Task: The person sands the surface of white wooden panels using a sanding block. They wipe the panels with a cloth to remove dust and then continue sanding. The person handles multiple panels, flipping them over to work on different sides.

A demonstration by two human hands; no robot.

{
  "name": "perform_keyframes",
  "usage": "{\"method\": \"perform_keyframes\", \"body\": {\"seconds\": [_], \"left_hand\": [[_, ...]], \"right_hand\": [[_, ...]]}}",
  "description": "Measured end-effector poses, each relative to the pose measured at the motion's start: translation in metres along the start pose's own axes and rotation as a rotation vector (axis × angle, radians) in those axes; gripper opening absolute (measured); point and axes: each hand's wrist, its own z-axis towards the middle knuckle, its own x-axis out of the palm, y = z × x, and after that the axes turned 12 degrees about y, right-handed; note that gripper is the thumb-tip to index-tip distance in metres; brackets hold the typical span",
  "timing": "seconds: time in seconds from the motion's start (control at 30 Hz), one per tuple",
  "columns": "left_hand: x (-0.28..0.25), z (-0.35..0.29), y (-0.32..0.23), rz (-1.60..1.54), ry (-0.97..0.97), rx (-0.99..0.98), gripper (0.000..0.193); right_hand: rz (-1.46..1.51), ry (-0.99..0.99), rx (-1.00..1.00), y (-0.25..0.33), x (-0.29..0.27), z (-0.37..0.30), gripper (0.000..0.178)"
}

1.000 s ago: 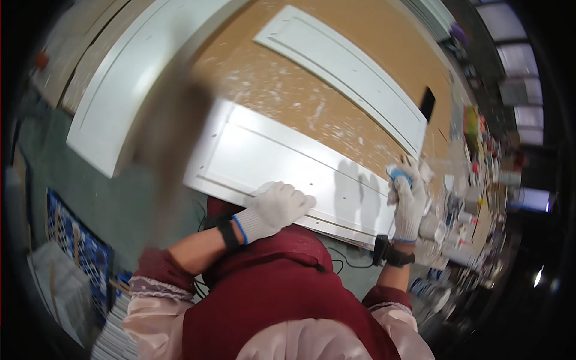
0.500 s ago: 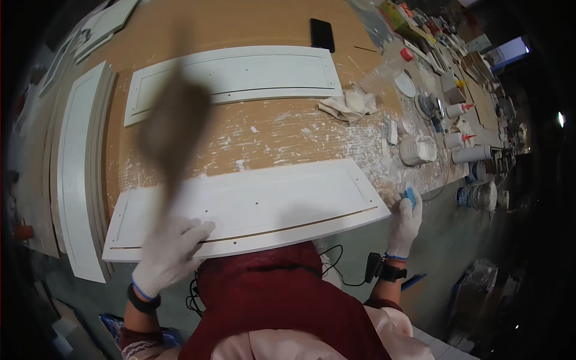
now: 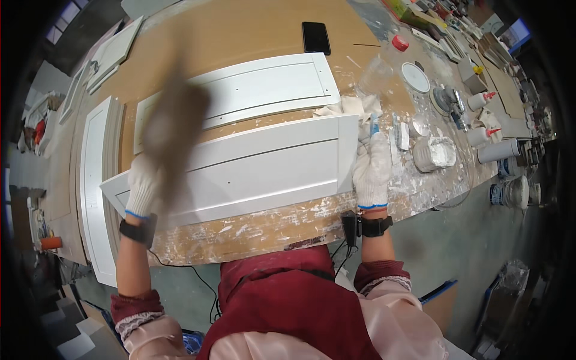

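Observation:
A white recessed panel (image 3: 264,168) stands between my gloved hands over the table, overlapping the front of a similar white panel (image 3: 258,87). My left hand (image 3: 143,186) grips its left end; the fingers are partly hidden by a dark brown blur close to the camera. At the right end, my right hand (image 3: 372,171) is closed around a small blue piece (image 3: 375,126), its exact kind unclear, and rests against the panel's edge. Just beyond that hand lies a crumpled beige cloth (image 3: 354,107).
The paint-spattered table (image 3: 252,237) carries a black phone (image 3: 316,38), an open tub of white paste (image 3: 434,153), a round lid (image 3: 415,78) and a sander (image 3: 444,100). Stacked white panels (image 3: 98,180) line the left. Squeeze bottles (image 3: 480,100) stand at right.
The near panel has moved away from the table's front edge toward the far panel, and its face is turned differently. Both hands moved away from me with it; the blue piece stays in my right hand.

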Motion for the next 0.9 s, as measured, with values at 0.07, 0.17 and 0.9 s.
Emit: {"method": "perform_keyframes", "body": {"seconds": [0.07, 0.17, 0.9], "left_hand": [[0.015, 0.012, 0.004, -0.107, 0.068, -0.02, 0.045], [0.036, 0.019, 0.003, -0.061, 0.147, -0.069, 0.046], [0.072, -0.097, -0.168, -0.162, 0.184, 0.337, 0.069]], "right_hand": [[-0.011, -0.041, 0.071, -0.002, -0.007, -0.003, 0.037], [-0.097, -0.087, 0.114, -0.006, -0.009, -0.021, 0.035], [-0.754, -0.111, 0.449, 0.024, -0.015, -0.055, 0.042]]}}
